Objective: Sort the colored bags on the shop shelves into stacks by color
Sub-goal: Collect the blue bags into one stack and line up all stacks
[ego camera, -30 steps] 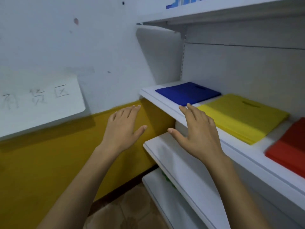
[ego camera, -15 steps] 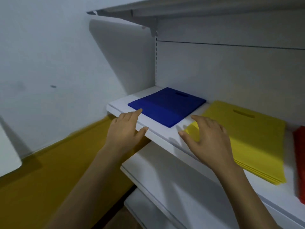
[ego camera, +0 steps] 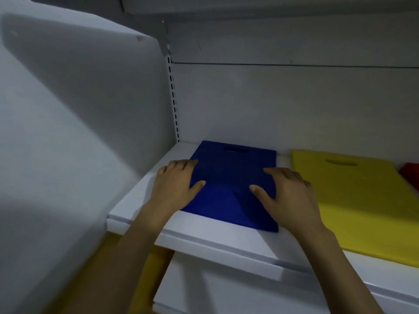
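Blue bag [ego camera: 229,184] edges hidden under left hand [ego camera: 174,186], right hand [ego camera: 288,196].

the left hand [ego camera: 175,189] covers the blue bag's [ego camera: 231,189] left edge, so whether its fingers curl under that edge cannot be told. the right hand [ego camera: 288,198] lies over the bag's right side and hides the gap toward the yellow bag [ego camera: 362,207] just beside it. how many bags lie in the blue stack cannot be told, the edges being too dark. the yellow bag, right of the right hand, is cut off by the picture's right edge, and the red bag [ego camera: 410,175] beyond it shows only a corner (the rest is out of frame). both forearms run off the bottom edge. the wall left of the left hand is blurred.
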A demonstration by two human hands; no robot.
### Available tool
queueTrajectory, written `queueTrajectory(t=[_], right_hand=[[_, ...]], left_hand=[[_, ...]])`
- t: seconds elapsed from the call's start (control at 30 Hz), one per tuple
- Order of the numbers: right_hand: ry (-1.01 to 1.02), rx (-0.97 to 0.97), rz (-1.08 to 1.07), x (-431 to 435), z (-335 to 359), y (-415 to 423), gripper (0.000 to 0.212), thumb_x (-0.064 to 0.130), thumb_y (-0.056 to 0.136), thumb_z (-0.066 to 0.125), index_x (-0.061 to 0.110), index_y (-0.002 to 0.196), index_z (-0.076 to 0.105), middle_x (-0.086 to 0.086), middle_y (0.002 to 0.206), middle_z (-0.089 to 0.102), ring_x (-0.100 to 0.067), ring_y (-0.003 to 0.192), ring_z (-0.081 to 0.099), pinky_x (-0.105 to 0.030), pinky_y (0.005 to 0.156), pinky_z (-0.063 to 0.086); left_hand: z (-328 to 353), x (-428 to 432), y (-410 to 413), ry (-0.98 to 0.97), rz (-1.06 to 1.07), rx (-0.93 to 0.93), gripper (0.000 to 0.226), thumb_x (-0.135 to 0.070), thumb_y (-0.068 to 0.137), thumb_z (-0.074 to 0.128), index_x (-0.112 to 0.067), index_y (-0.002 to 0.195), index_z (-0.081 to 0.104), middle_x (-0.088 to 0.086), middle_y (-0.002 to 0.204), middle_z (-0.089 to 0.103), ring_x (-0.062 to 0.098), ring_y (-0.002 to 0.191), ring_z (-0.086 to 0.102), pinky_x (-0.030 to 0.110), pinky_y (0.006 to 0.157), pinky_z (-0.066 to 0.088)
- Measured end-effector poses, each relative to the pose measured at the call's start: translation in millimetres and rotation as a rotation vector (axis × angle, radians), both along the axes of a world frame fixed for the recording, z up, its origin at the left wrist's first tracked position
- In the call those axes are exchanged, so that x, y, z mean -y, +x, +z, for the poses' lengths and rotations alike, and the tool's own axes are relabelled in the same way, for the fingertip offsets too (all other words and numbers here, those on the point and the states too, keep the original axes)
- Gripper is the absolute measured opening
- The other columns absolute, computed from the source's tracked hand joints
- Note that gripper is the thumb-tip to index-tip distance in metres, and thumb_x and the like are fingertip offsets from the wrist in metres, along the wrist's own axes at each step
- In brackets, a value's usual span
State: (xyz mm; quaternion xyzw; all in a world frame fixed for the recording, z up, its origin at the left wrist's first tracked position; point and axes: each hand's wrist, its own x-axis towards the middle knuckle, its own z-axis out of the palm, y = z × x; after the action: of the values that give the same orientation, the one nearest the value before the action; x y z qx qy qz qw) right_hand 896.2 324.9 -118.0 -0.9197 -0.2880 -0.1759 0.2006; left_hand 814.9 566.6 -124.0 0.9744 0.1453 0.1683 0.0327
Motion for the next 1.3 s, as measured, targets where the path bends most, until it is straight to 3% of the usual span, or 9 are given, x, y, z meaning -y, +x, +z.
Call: queueTrajectory(t=[0.13,0.3,0.43,0.57,0.73,0.9,1.0,1.13,1.3], right_hand=[[-0.103,-0.057,-0.138,-18.3,-16.7,6.3,0.066,0.059,0.088,0.051,0.012,0.134,0.051,-0.009,0.131,0.056,-0.03,0.117,0.053,-0.041,0.089,0.044],[-0.186,-0.112,-0.264,-20.5,-32.2,7.2,0.09,0.078,0.085,0.022,0.008,0.138,0.044,-0.01,0.138,0.049,-0.029,0.124,0.048,-0.041,0.097,0.041],[-0.243,-0.087,-0.257,-23.4,-32.0,7.6,0.077,0.071,0.087,0.021,0.013,0.124,0.057,-0.009,0.138,0.049,-0.027,0.125,0.047,-0.039,0.097,0.039],[-0.207,0.01,-0.249,-24.4,-35.4,9.9,0.057,0.061,0.088,0.046,0.012,0.102,0.072,-0.013,0.109,0.063,-0.033,0.1,0.059,-0.041,0.08,0.044],[-0.012,0.113,-0.267,-24.9,-31.1,1.5,0.052,0.061,0.085,0.043,0.022,0.091,0.076,-0.003,0.07,0.067,-0.024,0.062,0.06,-0.033,0.068,0.039],[0.285,-0.059,-0.243,-23.6,-20.9,-5.2,0.046,0.051,0.087,0.06,0.017,0.117,0.067,-0.007,0.089,0.071,-0.024,0.075,0.064,-0.042,0.075,0.051],[0.227,-0.082,-0.233,-20.7,-23.5,-0.4,0.044,0.034,0.086,0.067,0.018,0.126,0.059,-0.007,0.109,0.066,-0.019,0.077,0.058,-0.028,0.068,0.045],[0.251,-0.098,-0.176,-21.1,-26.2,-0.2,0.037,0.026,0.089,0.065,0.016,0.125,0.061,-0.006,0.11,0.064,-0.011,0.075,0.051,-0.01,0.058,0.032],[0.019,-0.179,-0.265,-23.0,-14.7,-2.0,0.038,0.034,0.094,0.057,0.018,0.129,0.059,-0.004,0.109,0.067,-0.022,0.097,0.062,-0.023,0.063,0.042]], left_hand=[[-12.5,-18.0,21.2,-0.226,-0.076,-0.077,0.069,-0.059,0.091,0.044,-0.023,0.148,0.028,0.002,0.15,0.036,0.022,0.134,0.034,0.04,0.106,0.035],[-27.7,-25.3,31.3,-0.261,0.038,-0.053,0.08,-0.065,0.09,0.037,-0.015,0.15,0.02,0.006,0.155,0.024,0.024,0.14,0.024,0.042,0.111,0.027],[-29.7,-27.7,32.1,-0.274,0.15,-0.031,0.075,-0.065,0.089,0.036,-0.011,0.14,0.037,0.009,0.144,0.04,0.028,0.132,0.034,0.04,0.106,0.03],[-29.3,-26.8,32.0,-0.278,0.129,-0.03,0.069,-0.063,0.091,0.036,-0.012,0.137,0.041,0.007,0.144,0.041,0.027,0.132,0.034,0.039,0.105,0.029],[-27.1,-25.8,30.7,-0.302,0.09,0.019,0.066,-0.059,0.091,0.042,-0.019,0.142,0.036,0.003,0.144,0.044,0.026,0.131,0.038,0.041,0.106,0.032],[-26.0,-26.3,27.6,-0.356,0.09,0.092,0.064,-0.054,0.089,0.05,-0.02,0.141,0.038,0.005,0.137,0.051,0.028,0.123,0.045,0.043,0.098,0.041],[-23.0,-26.4,25.0,-0.431,0.077,0.18,0.06,-0.046,0.09,0.055,-0.018,0.141,0.04,0.007,0.132,0.054,0.029,0.117,0.05,0.042,0.09,0.046],[-22.5,-29.7,19.5,-0.501,0.101,0.257,0.056,-0.037,0.093,0.055,-0.022,0.144,0.038,0.009,0.131,0.054,0.026,0.109,0.055,0.033,0.074,0.046],[-15.7,-35.2,19.7,-0.625,0.145,0.185,0.058,-0.044,0.095,0.049,-0.023,0.146,0.033,0.006,0.139,0.05,0.027,0.115,0.054,0.029,0.079,0.042]])
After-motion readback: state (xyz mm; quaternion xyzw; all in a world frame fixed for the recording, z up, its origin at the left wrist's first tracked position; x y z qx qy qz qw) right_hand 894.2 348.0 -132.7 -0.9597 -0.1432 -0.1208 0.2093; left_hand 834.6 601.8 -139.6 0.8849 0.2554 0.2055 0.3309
